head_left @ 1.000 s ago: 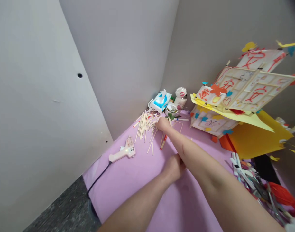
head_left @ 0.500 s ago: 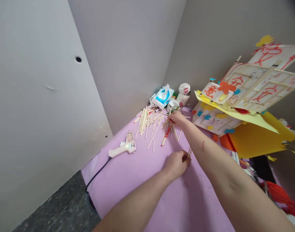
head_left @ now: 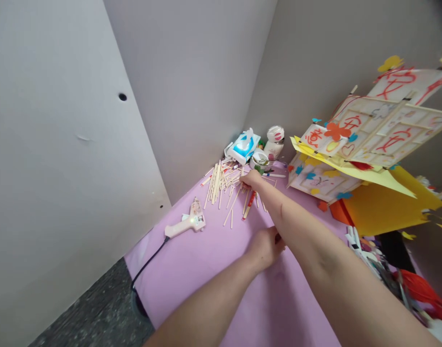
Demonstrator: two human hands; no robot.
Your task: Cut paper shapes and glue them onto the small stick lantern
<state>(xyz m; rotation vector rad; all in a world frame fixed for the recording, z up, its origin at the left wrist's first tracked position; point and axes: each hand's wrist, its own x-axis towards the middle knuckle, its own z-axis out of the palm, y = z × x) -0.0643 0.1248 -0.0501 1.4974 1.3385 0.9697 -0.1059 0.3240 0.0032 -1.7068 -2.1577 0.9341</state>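
Many thin wooden sticks (head_left: pixel 215 182) lie in a loose pile at the far end of the purple-covered table (head_left: pixel 202 270). My right hand (head_left: pixel 251 180) reaches over the pile's right part, its fingers pinched together around a wooden stick whose upper end shows above them. Nearer to me, my left hand (head_left: pixel 266 248) is closed just above the table. The sticks in its fingers, visible a moment earlier, are now mostly covered by my right forearm. A red-wrapped stick packet (head_left: pixel 249 205) lies below my right hand.
A pale glue gun (head_left: pixel 187 222) with a black cord lies left. Behind the pile stand a wipes pack (head_left: pixel 243 147), a tape roll (head_left: pixel 259 160) and a white-lidded jar (head_left: pixel 274 143). A decorated paper-and-stick model (head_left: pixel 354 135) rises at right, red material (head_left: pixel 419 289) near it.
My right hand has moved left across the stick pile, and its forearm now covers the tips of my left fingers. The left hand stays nearly in place. The view has shifted slightly.
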